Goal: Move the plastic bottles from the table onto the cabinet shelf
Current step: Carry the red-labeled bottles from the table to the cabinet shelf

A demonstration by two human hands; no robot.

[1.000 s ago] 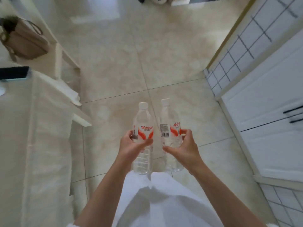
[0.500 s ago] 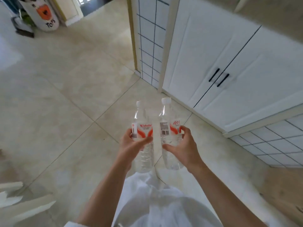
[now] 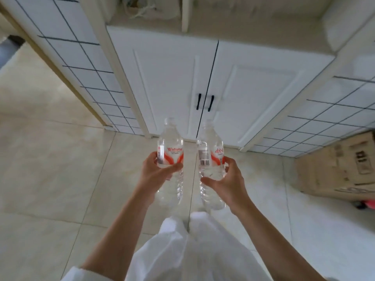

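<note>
In the middle of the frame, the left hand (image 3: 157,173) holds one clear plastic bottle (image 3: 170,147), with its fingers and thumb curled round the red and white label. The right hand (image 3: 225,179) holds a second clear bottle (image 3: 211,151) the same way. The two bottles stand upright, side by side and close together, out in front of the person above the tiled floor (image 3: 50,169). Behind them, in the upper middle, is a white cabinet (image 3: 162,78) with two closed doors and two black handles (image 3: 205,102). A brown cardboard box (image 3: 336,169) sits at the right edge.
</note>
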